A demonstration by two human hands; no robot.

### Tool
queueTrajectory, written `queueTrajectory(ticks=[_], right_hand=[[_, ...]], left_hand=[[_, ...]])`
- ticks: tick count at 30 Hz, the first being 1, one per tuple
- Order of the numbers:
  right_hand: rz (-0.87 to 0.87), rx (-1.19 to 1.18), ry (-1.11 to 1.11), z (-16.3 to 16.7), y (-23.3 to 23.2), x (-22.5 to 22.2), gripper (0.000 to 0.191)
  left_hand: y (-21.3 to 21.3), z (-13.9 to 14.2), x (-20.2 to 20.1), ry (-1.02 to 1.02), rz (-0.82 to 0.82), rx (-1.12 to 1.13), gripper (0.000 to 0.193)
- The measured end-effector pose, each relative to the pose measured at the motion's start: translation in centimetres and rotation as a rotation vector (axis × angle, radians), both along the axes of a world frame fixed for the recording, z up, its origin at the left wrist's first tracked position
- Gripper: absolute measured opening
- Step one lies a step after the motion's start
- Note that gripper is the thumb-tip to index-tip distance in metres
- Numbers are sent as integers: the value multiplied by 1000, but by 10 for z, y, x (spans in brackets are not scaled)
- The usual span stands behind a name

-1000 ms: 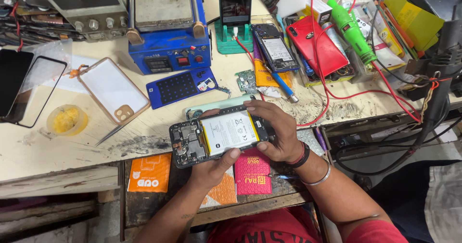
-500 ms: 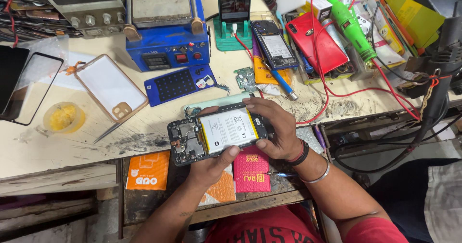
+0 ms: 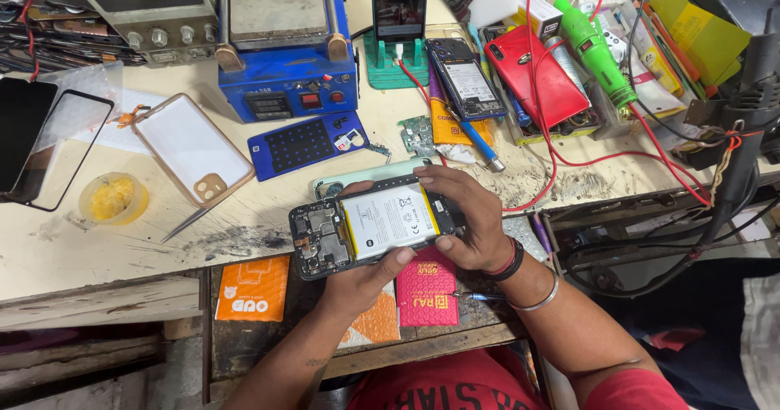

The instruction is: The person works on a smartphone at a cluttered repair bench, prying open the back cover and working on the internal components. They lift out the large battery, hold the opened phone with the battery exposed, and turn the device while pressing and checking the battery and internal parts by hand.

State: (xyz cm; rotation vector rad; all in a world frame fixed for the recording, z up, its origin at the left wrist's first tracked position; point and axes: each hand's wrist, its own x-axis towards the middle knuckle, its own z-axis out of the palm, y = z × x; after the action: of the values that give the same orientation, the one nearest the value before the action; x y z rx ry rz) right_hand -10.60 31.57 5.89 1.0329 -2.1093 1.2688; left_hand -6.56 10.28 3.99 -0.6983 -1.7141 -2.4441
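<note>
While gripped from both sides, opened phone [image 3: 370, 227] held level at lower centre of the frame, back cover off, white battery [image 3: 390, 221] and dark circuit board [image 3: 318, 243] facing up. Left hand [image 3: 361, 276] closed under its lower edge, thumb pressed on the battery's bottom rim. Right hand [image 3: 471, 219] wrapped round the phone's right end, fingers curled over the top edge. Just behind the phone, a pale green back cover [image 3: 357, 181] lying on the tabletop [image 3: 97, 247]. Below the hands, in an open drawer, an orange packet [image 3: 253, 290] and a pink packet [image 3: 428, 295]. Left of centre, a clear phone case [image 3: 192, 148] with tweezers [image 3: 187, 225] near its lower corner, and a small yellow tub [image 3: 114, 199] further left. At far left edge, a black screen glass [image 3: 57, 146]. Upper centre, a blue heating machine [image 3: 284, 44], with a blue keypad mat [image 3: 310, 143] in front of it. Right of that, a green stand [image 3: 398, 59] bearing an upright phone, then a second opened phone [image 3: 465, 78], a red phone cover [image 3: 543, 73] and a green handheld tool [image 3: 597, 52] in upper right, crossed by red wires [image 3: 650, 142].
</note>
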Motion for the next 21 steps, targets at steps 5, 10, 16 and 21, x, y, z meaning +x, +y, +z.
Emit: queueTrajectory(ticks=[5,10,16,21], right_hand=[[6,13,-9,1,-1,0,67],[-2,19,-36,8,2,1,70],[66,-555,-224,18,1,1,76],[89,-988,-382,36,44,-39,70]], left_hand=[[2,1,0,-14,4,13,82],[3,6,2,-90,5,44,78],[9,10,4,-196,-25,106,79],[9,1,2,-30,65,-14,75]])
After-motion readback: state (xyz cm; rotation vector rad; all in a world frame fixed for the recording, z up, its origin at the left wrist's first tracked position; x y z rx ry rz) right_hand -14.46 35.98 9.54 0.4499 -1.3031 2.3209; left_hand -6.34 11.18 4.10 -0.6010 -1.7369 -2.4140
